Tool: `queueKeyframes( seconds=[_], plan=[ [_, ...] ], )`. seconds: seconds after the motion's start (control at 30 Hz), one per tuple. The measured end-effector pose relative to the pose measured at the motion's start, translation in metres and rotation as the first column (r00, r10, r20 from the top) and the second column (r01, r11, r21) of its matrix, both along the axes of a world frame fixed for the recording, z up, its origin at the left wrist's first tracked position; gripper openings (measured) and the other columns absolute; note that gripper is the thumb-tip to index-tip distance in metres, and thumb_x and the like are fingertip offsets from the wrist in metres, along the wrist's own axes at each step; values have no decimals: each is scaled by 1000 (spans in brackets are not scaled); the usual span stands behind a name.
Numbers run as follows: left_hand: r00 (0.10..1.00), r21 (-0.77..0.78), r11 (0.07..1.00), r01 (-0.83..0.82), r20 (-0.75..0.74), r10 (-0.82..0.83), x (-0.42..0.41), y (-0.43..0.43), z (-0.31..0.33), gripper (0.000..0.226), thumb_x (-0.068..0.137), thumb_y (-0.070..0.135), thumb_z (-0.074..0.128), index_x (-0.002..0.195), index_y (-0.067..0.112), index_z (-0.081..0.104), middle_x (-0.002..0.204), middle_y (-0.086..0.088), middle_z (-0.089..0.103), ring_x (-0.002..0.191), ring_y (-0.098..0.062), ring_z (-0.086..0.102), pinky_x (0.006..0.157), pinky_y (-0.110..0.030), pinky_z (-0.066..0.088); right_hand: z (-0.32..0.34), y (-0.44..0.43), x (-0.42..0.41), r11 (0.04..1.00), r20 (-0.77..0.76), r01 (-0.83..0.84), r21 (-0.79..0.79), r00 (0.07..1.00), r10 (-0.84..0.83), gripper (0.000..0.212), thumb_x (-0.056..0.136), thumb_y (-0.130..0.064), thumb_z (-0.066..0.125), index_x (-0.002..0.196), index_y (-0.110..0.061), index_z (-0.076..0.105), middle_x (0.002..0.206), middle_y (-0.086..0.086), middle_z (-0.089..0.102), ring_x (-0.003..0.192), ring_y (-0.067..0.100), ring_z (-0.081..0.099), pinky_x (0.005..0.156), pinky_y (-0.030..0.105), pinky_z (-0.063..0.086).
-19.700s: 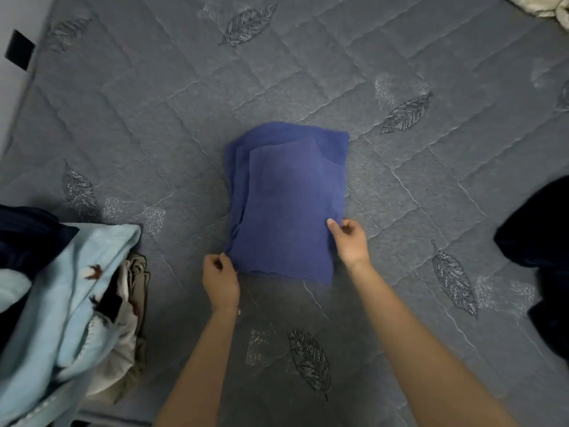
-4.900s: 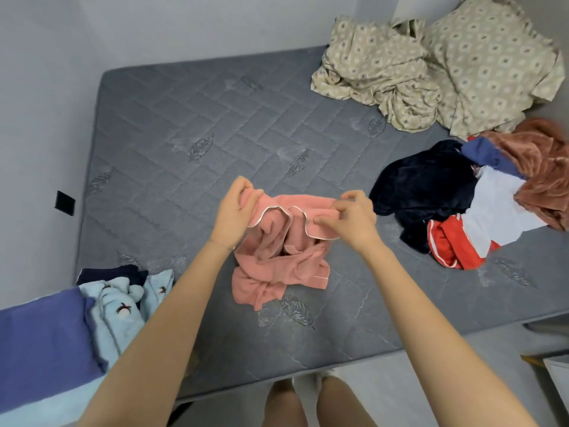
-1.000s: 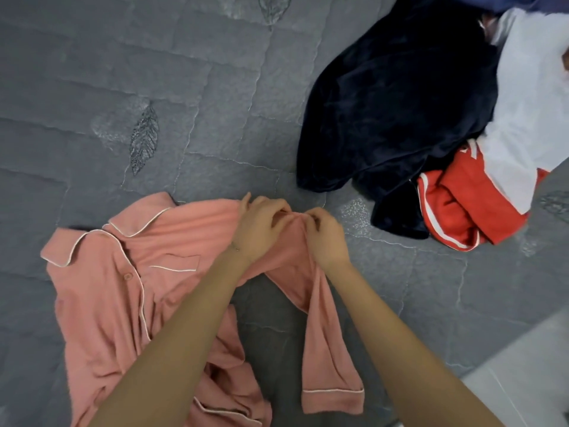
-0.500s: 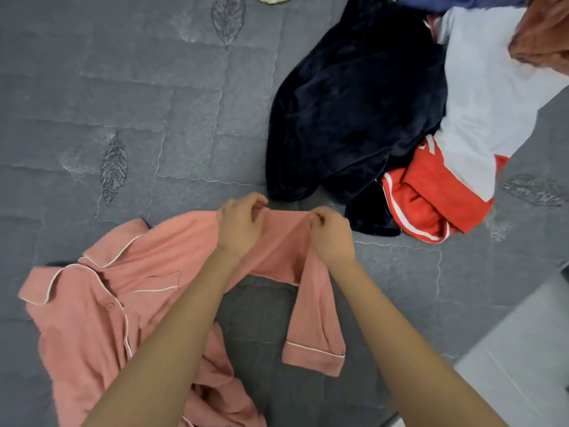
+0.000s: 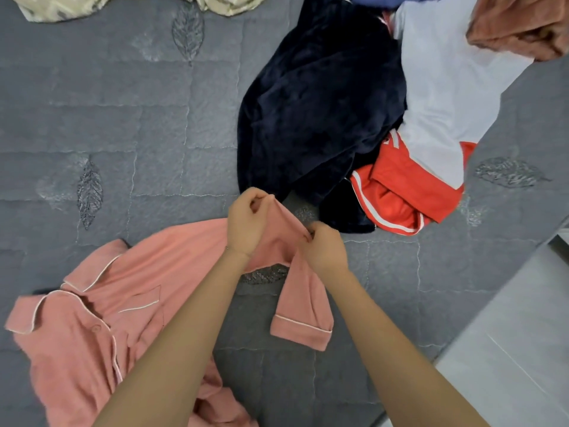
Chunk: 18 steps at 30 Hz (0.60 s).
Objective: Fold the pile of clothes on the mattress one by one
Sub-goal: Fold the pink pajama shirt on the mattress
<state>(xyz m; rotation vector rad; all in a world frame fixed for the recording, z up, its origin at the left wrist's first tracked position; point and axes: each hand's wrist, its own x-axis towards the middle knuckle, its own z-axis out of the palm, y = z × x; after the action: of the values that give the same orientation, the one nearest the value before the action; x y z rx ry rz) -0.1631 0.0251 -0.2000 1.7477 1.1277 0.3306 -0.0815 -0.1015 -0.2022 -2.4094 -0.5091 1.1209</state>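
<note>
grey quilted mattress (image 5: pixel 154 118) with stitched leaf motifs, pale smooth floor (image 5: pixel 508 349) beside it at lower right.

The buttoned shirt (image 5: pixel 92 334) lies on the mattress (image 5: pixel 154 118) at my near left, collar to the left, its body passing under my left forearm. My left hand (image 5: pixel 246 223) and right hand (image 5: pixel 326 251) pinch its sleeve (image 5: pixel 303 318) side by side in front of me; the cuff end drops between my forearms. Just beyond my hands sits the pile: a fleece garment (image 5: pixel 317 112) nearest, shorts (image 5: pixel 397 192) touching its right side, a T-shirt (image 5: pixel 443 87) overlapping the shorts from behind, and a crumpled garment (image 5: pixel 520 26) at the far right. Bedding (image 5: pixel 61 7) lies far left. The floor (image 5: pixel 508 349) is on my right.
</note>
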Motion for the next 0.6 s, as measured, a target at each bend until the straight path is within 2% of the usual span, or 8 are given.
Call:
queueKeyframes(
  seconds=[0.07, 0.13, 0.2, 0.3, 0.37, 0.43, 0.53, 0.6],
  plan=[
    [996, 17, 996, -91, -8, 91, 2, -1, 1, 14, 91, 9, 60, 77, 7, 59, 71, -12, 54, 70, -14, 47, 65, -18, 39, -3, -5, 6, 1000, -2, 24, 19, 1000, -24, 14, 84, -3, 49, 85, -1, 63, 81, 10, 62, 77, 28, 59, 66, 36, 48],
    [996, 85, 995, -55, -62, 60, 0, -1, -1, 11, 90, 7, 60, 79, 7, 61, 73, -12, 58, 70, -17, 50, 68, -27, 42, -3, -11, 15, 994, -44, 65, 90, 997, -61, 16, 88, -3, 49, 83, -3, 64, 74, 3, 58, 73, 21, 55, 63, 28, 38],
    [980, 226, 963, 147, -169, -110, -3, -3, 1, 12, 87, 3, 59, 94, 10, 65, 91, -8, 65, 86, -21, 57, 79, -33, 44, 1, -14, 25, 973, -113, 123, 196, 988, -102, 17, 94, -7, 50, 89, -3, 66, 75, -1, 57, 72, 14, 52, 59, 21, 35],
    [888, 397, 799, 451, -289, -358, -8, -17, 6, 27, 81, 11, 63, 108, 12, 61, 106, -6, 55, 98, -22, 46, 87, -29, 34, 3, -20, 39, 935, -222, 233, 267, 959, -176, 19, 97, -7, 49, 101, -3, 68, 89, -1, 61, 80, 7, 53, 62, 2, 38],
    [872, 351, 804, 480, -288, -395, -8, -35, 12, 23, 84, 32, 58, 98, 13, 59, 94, -1, 57, 88, -19, 48, 79, -32, 39, 1, -23, 45, 913, -236, 292, 283, 945, -229, 18, 96, -7, 51, 103, -6, 68, 95, -2, 63, 87, 7, 55, 67, -1, 38],
    [859, 228, 840, 492, -284, -426, -6, -52, 11, 34, 85, 45, 51, 96, 14, 63, 92, 0, 64, 85, -18, 56, 78, -30, 42, 1, -24, 47, 883, -263, 353, 308, 924, -278, 17, 96, -5, 52, 102, -8, 68, 98, 1, 65, 87, 7, 58, 69, 1, 41],
    [819, 225, 795, 564, -275, -503, -3, -68, -3, 41, 84, 28, 46, 113, 7, 66, 107, -9, 67, 99, -21, 56, 89, -32, 41, 4, -28, 46, 846, -263, 409, 342, 906, -332, 19, 94, -1, 52, 107, -6, 65, 102, 1, 64, 91, 8, 58, 73, 1, 42],
    [838, 168, 831, 531, -249, -485, 1, -70, -9, 39, 86, 10, 44, 121, 5, 61, 112, -11, 66, 102, -19, 55, 89, -36, 43, 4, -36, 46, 839, -235, 422, 343, 904, -358, 20, 94, -1, 53, 110, -6, 64, 105, -1, 62, 96, 7, 57, 79, 3, 41]
  ],
)
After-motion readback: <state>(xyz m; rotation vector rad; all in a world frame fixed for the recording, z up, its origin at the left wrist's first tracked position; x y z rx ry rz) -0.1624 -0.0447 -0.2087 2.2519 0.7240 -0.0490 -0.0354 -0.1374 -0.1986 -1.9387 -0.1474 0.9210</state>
